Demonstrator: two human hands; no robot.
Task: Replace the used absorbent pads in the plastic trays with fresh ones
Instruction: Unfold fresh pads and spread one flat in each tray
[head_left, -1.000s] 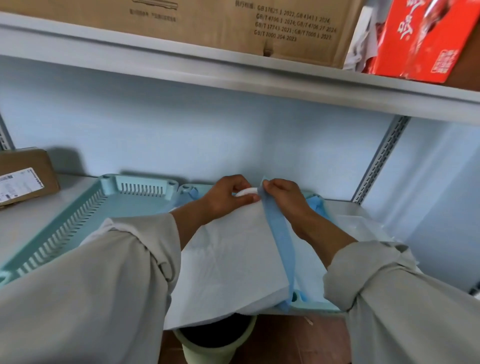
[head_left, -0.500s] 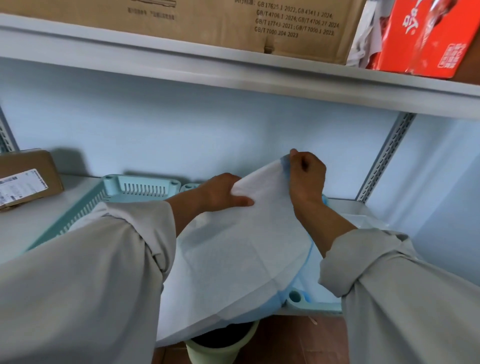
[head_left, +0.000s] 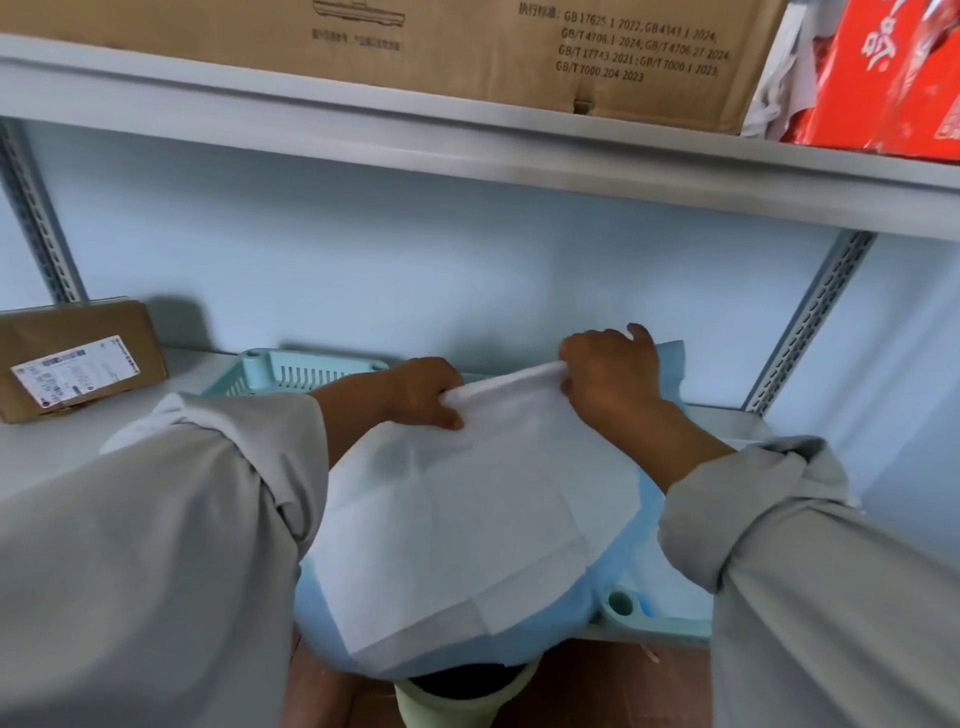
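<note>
Right now I judge we are mid-swap: nearest me the pad (head_left: 457, 525), white face up with a blue backing, sags over the front rim of the pale green tray (head_left: 644, 621) and hangs above a green bin (head_left: 457, 699) on the floor. Further in, my left hand (head_left: 421, 392) and right hand (head_left: 610, 374) each pinch the pad's bunched far edge, both grips closed on it. Whether it is used or fresh I cannot tell; next, either lower it into the bin or spread it flat inside the tray.
</note>
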